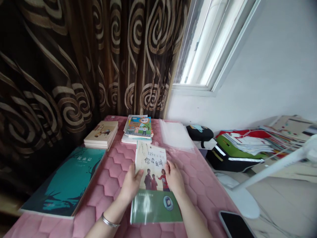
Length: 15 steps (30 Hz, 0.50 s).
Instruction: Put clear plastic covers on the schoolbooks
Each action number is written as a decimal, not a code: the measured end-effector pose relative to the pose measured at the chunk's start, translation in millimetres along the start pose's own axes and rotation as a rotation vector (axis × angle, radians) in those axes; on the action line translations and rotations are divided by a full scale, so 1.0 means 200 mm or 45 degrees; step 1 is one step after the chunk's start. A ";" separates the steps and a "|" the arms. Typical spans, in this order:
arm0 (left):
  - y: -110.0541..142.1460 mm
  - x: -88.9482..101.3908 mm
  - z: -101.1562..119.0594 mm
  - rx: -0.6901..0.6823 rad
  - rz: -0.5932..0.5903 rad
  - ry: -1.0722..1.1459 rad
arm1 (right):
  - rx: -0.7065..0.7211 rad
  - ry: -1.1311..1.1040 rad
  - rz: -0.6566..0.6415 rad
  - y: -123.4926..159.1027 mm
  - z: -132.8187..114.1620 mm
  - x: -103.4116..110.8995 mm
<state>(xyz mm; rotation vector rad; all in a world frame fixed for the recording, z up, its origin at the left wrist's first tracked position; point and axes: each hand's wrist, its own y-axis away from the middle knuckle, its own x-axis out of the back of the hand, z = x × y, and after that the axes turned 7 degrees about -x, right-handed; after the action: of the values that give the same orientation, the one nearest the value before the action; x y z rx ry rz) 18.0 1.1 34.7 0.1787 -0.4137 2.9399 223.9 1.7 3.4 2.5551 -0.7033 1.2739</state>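
Pink quilted padding (112, 172) covers our table beneath a brown swirl curtain (74, 59). We grip a book (153, 185) flat at its middle: our left hand (132, 185) clamps its left edge, our right hand (174, 178) its right (thumbs on the cover). Behind lie 2 book stacks (137, 129), a teal book (66, 181) and clear sleeves (175, 134).
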 end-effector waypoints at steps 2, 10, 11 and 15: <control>0.00 0.01 0.07 -0.049 -0.007 0.047 | -0.066 -0.351 -0.056 -0.01 0.01 -0.01; -0.09 0.10 0.13 0.112 0.139 0.268 | -0.336 -1.485 -0.804 0.07 -0.07 0.03; -0.11 0.12 0.10 0.147 0.172 0.290 | -0.322 -1.505 -0.868 0.08 -0.08 0.04; -0.16 0.17 -0.04 0.322 0.257 0.380 | -0.202 -1.469 -0.919 0.10 -0.10 0.04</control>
<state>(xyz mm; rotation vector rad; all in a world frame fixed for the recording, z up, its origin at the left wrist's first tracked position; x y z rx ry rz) -9.7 38.8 40.8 -0.2864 -0.0166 3.1368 204.3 -9.9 21.7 2.7777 0.0544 -0.5081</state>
